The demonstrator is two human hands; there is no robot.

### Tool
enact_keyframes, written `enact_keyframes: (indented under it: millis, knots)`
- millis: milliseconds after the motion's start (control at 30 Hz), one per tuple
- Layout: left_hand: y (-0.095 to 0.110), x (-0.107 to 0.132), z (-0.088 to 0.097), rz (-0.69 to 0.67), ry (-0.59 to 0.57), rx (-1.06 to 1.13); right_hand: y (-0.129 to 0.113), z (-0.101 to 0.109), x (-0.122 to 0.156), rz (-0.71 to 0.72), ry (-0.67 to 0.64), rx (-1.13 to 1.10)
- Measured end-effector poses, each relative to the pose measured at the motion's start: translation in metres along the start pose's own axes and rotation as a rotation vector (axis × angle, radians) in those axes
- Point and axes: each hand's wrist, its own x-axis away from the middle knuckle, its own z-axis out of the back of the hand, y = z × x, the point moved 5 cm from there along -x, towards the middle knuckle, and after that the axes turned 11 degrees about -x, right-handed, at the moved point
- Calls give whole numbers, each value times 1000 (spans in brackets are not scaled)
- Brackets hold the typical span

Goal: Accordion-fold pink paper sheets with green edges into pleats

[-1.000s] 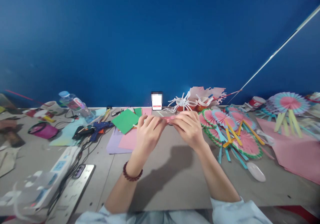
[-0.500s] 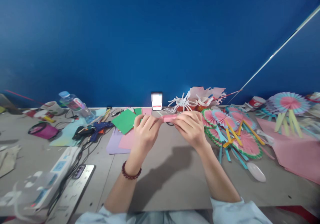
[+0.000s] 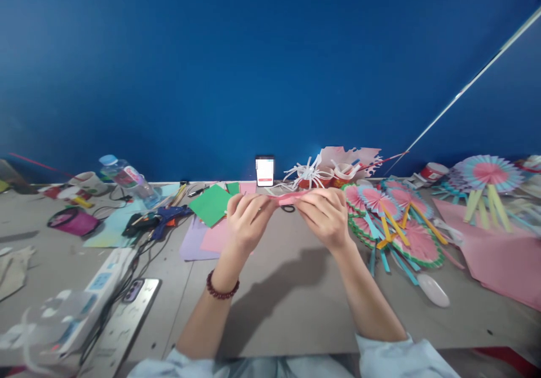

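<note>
A narrow pink strip of folded paper (image 3: 287, 199) stretches between my two hands, raised above the table. My left hand (image 3: 250, 216) pinches its left end with fingers closed, and my right hand (image 3: 324, 214) grips the other end the same way. Both ends are hidden by the fingers. Behind my left hand lie a green paper sheet (image 3: 210, 205) and a purple sheet (image 3: 192, 238) with pink paper on top. To the right of my right hand, pleated paper fans (image 3: 416, 243) in pink, green and blue lie in a pile.
A lit phone (image 3: 265, 172) stands against the blue wall. On the left are a water bottle (image 3: 131, 178), a blue glue gun (image 3: 167, 219), a power strip (image 3: 91, 296) with cables and another phone (image 3: 133, 292). A white spoon (image 3: 433, 290) and pink sheets (image 3: 502, 259) lie right.
The pink strip looks thinner and slightly bent between my fingers. My right hand has shifted slightly to the right; my left hand has hardly moved.
</note>
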Motion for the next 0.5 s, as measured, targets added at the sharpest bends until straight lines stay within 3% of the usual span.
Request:
enact_keyframes:
  millis: [233,500]
  knots:
    - [-3,-3,2,-20,-18,-38,0,2,-1,54,48,38]
    - [-1,-3,4,-28,2,-13,-1,2,-2,35,6,60]
